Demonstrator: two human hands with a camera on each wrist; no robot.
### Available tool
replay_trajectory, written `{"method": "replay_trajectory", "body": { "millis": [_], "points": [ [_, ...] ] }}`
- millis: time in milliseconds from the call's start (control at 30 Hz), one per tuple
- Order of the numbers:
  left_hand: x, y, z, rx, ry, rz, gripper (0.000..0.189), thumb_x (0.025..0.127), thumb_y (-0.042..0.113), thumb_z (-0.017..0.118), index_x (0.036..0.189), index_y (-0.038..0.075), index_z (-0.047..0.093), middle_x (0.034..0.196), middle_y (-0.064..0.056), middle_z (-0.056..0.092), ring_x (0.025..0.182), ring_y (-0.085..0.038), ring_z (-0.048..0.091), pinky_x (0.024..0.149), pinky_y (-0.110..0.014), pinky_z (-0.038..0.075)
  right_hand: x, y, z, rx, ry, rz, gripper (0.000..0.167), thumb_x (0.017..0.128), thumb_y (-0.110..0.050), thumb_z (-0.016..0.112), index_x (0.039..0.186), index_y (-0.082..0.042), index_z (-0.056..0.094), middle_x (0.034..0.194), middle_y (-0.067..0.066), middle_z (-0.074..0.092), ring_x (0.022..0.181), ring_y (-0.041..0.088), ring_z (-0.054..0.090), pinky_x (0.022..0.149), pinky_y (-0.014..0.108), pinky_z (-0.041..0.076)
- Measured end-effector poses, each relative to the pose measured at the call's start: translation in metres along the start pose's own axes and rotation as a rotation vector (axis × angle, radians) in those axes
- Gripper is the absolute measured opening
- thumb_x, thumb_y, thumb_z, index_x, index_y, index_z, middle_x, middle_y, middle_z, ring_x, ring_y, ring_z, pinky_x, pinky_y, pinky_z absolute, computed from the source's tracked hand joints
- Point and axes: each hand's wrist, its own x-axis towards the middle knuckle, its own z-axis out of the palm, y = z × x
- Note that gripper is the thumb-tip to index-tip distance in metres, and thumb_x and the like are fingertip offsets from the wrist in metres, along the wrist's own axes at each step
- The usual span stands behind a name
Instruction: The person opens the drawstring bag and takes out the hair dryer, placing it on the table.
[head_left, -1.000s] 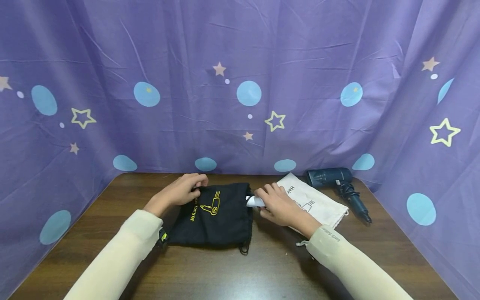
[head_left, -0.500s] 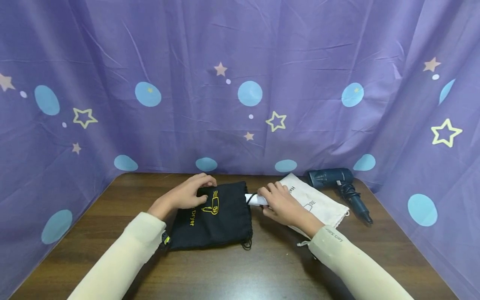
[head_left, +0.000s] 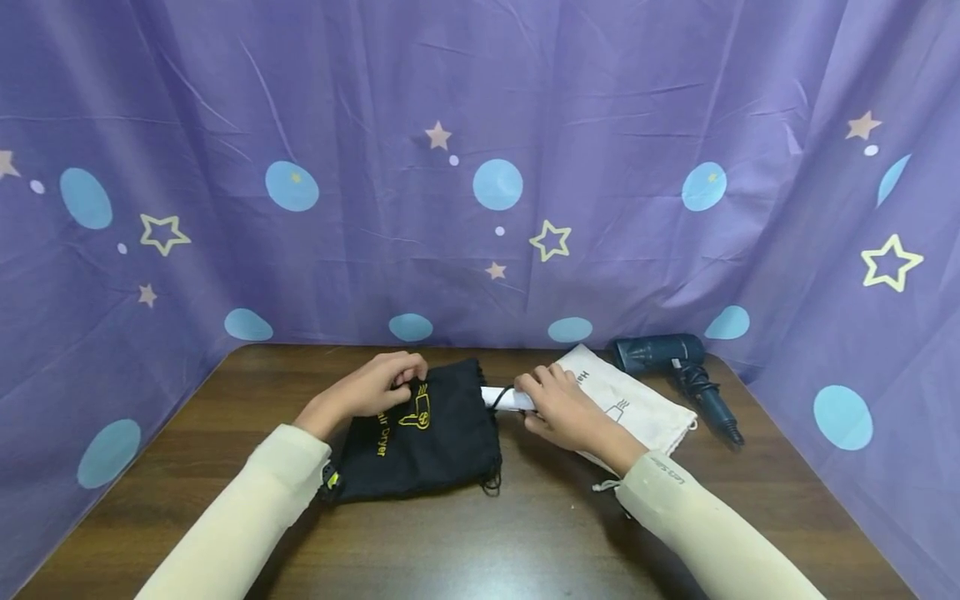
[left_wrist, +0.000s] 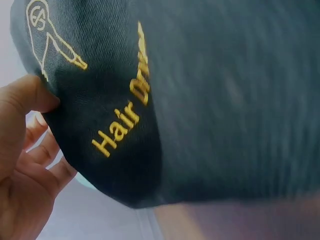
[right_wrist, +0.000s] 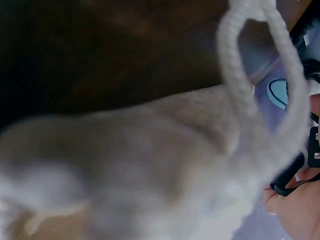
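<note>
A black drawstring bag (head_left: 431, 454) with yellow "Hair Dryer" lettering lies on the table, its mouth facing right. Along its far edge, my left hand (head_left: 375, 387) pinches the cloth between thumb and fingers; the left wrist view shows the thumb (left_wrist: 35, 95) on the bag's printed side. Out of the mouth sticks the white end of a hair dryer (head_left: 504, 398), its body hidden inside the bag. My right hand (head_left: 562, 408) grips that end, with black cord looped beside the fingers. In the right wrist view a black plug (right_wrist: 314, 145) shows by the hand.
A white drawstring bag (head_left: 652, 412) printed with a hair dryer lies partly under my right forearm. Behind it, at the back right, rests a dark blue hair dryer (head_left: 656, 354) with its cord wrapped round the handle. A purple curtain (head_left: 495, 100) encloses the table (head_left: 465, 542).
The black bag's mouth has shifted left, away from my right hand, so more of the white hair dryer shows. My left hand has moved slightly right along the bag's far edge.
</note>
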Motion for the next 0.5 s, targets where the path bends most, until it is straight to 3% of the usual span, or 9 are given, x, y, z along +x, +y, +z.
{"method": "replay_trajectory", "body": {
  "millis": [300, 367, 500],
  "points": [
    [-0.01, -0.008, -0.005, -0.01, -0.01, -0.086, 0.032, 0.081, -0.007, 0.065, 0.106, 0.012, 0.062, 0.081, -0.002, 0.049, 0.074, -0.013, 0.048, 0.07, -0.03, 0.043, -0.003, 0.003, -0.003, 0.007, -0.006, 0.04, 0.038, 0.084, -0.018, 0.074, 0.117, -0.013, 0.056, 0.102, 0.006, 0.056, 0.091, 0.03, 0.049, 0.077, 0.045, 0.041],
    [-0.008, -0.005, -0.003, -0.02, -0.007, -0.078, 0.036, 0.079, -0.006, 0.067, 0.112, 0.01, 0.061, 0.088, -0.005, 0.052, 0.08, -0.016, 0.05, 0.073, -0.032, 0.045, -0.002, 0.003, -0.003, 0.006, -0.001, 0.034, 0.038, 0.084, -0.019, 0.073, 0.117, -0.013, 0.056, 0.101, 0.006, 0.056, 0.092, 0.03, 0.049, 0.076, 0.044, 0.04],
    [0.001, 0.004, 0.002, -0.041, -0.002, -0.052, 0.05, 0.078, 0.0, 0.069, 0.126, 0.01, 0.059, 0.113, -0.005, 0.054, 0.104, -0.02, 0.053, 0.09, -0.041, 0.048, -0.002, 0.003, -0.003, 0.002, 0.012, 0.022, 0.037, 0.083, -0.018, 0.073, 0.116, -0.013, 0.056, 0.101, 0.005, 0.055, 0.092, 0.029, 0.049, 0.076, 0.043, 0.039]
  ]
}}
